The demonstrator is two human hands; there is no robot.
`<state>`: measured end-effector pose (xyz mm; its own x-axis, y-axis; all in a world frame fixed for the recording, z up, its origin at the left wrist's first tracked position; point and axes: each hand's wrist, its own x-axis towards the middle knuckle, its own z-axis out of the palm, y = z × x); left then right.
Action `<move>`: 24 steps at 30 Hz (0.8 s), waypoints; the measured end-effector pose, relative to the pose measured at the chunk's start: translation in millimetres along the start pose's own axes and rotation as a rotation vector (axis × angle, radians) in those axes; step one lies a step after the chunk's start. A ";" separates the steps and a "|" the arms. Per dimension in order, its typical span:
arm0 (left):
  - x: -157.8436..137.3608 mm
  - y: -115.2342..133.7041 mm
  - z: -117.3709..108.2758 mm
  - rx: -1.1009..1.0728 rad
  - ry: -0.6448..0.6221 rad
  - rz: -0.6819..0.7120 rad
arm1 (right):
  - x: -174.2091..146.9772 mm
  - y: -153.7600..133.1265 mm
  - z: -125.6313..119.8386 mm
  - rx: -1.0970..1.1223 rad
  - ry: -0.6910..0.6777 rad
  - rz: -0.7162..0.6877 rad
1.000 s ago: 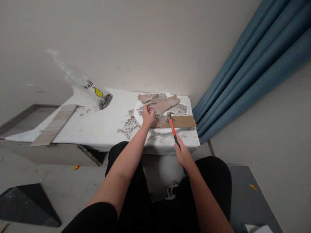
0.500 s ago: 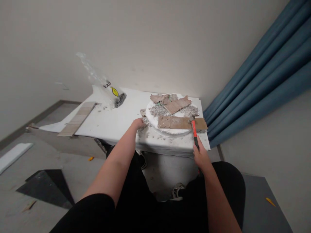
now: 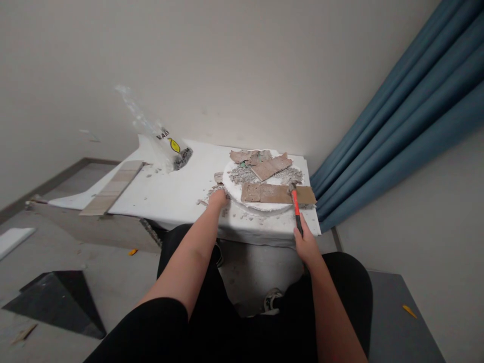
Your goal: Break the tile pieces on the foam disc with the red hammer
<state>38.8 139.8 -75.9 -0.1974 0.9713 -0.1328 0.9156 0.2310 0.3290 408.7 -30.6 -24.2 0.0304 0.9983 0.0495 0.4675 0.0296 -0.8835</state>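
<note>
My right hand is wrapped round the black grip of a hammer with a red shaft. The hammer's head lies on the right part of a long brown strip of board, which rests across a round white slab. My left hand is curled low over grey crumbs beside the slab's left edge; whatever its fingers hold is hidden. Broken flat brown pieces and heaps of grey rubble lie on the slab. A small brown chunk sits just beyond my left hand.
The white-covered table stands against the wall. A clear plastic bag with dark bits and a striped plank lie to the left. Dark flat panels are on the floor. A blue curtain hangs at the right.
My left hand has shifted right and toward me, closer to the slab's edge, over the crumbs. The hammer stays on the brown strip. The whole view has shifted slightly.
</note>
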 end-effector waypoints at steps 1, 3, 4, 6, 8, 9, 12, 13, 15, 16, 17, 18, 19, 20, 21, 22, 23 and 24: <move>0.2 1.0 0.8 -0.002 0.003 0.006 | 0.5 1.1 0.1 0.002 0.003 -0.001; 0.3 3.0 2.3 -0.003 0.006 0.008 | 1.6 2.2 0.1 -0.001 -0.002 0.006; 0.1 3.9 2.8 -0.012 0.012 0.009 | 2.0 2.0 0.1 -0.005 -0.008 0.013; -0.7 4.9 3.0 -0.040 0.033 0.006 | 2.2 0.2 -0.2 -0.010 -0.019 0.027; -1.5 5.0 1.5 -0.081 0.063 -0.002 | 1.5 -2.8 -0.5 -0.010 -0.024 0.032; -1.6 4.7 -0.2 -0.105 0.082 -0.012 | 0.9 -4.4 -0.7 -0.010 -0.022 0.032; 0.0 4.2 -10.0 -0.184 0.163 -0.090 | -0.5 -8.2 -1.0 -0.018 -0.016 0.035; 1.2 4.8 -14.8 -0.212 0.198 -0.129 | -0.8 -8.9 -1.0 -0.022 -0.017 0.036; 4.0 8.2 -25.7 -0.269 0.270 -0.197 | -1.1 -9.8 -0.7 -0.029 -0.025 0.038; 5.3 11.5 -31.2 -0.297 0.305 -0.218 | -1.2 -10.0 -0.4 -0.032 -0.030 0.037; 6.3 16.0 -36.4 -0.324 0.339 -0.227 | -1.3 -10.0 -0.1 -0.034 -0.031 0.036; 7.1 21.8 -40.9 -0.348 0.369 -0.222 | -1.5 -9.8 0.2 -0.035 -0.030 0.032; 7.6 28.9 -44.6 -0.371 0.395 -0.207 | -1.6 -9.4 0.4 -0.036 -0.029 0.028; 7.8 37.3 -47.2 -0.392 0.413 -0.184 | -1.8 -8.9 0.6 -0.038 -0.027 0.023; 7.5 46.9 -48.5 -0.421 0.418 -0.147 | -2.0 -8.1 0.6 -0.040 -0.025 0.021; 6.9 57.5 -48.6 -0.459 0.408 -0.094 | -2.1 -7.3 0.6 -0.041 -0.024 0.020; 5.7 68.9 -47.4 -0.506 0.388 -0.026 | -2.2 -6.4 0.6 -0.041 -0.024 0.019; 3.9 80.8 -45.0 -0.565 0.356 0.065 | -2.3 -5.6 0.5 -0.036 -0.024 0.016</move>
<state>96.2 164.8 -7.8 -0.3404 0.9212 0.1883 0.6248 0.0719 0.7774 405.5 -33.1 -19.6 0.0174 0.9996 0.0240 0.4988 0.0121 -0.8666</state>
